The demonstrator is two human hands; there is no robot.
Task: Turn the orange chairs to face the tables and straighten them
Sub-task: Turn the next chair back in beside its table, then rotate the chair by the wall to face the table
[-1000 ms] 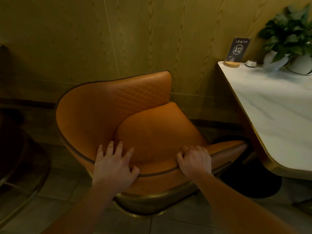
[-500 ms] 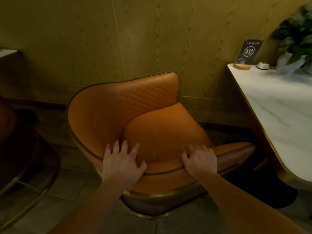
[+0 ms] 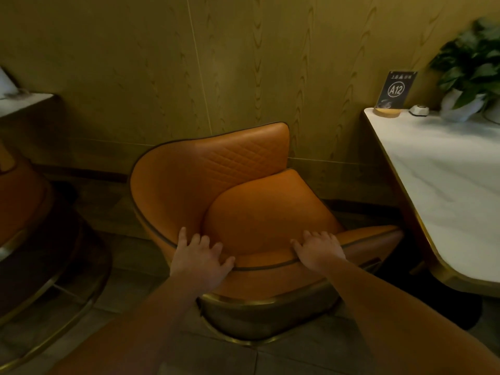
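Under both hands lies one chair [image 3: 243, 201]: left hand [image 3: 198, 259] and right hand [image 3: 319, 251] grip its rim; one table [image 3: 446, 185] right.

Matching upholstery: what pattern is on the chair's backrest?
Diamond quilting on the orange chair backrest, clearest in the head view.

Plant [image 3: 470, 69] blurred, cropped right; second chair [image 3: 19, 201] cropped left.

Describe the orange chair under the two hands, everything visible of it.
The orange chair is a tub seat in smooth orange leather-like upholstery, with diamond quilting high on its curved back, dark piping along the rim, a rounded seat cushion and a brass-coloured band and ring base. It stands upright on the tiled floor by the wood-panelled wall, its open side angled toward the marble table. The left hand and right hand grip its near rim.
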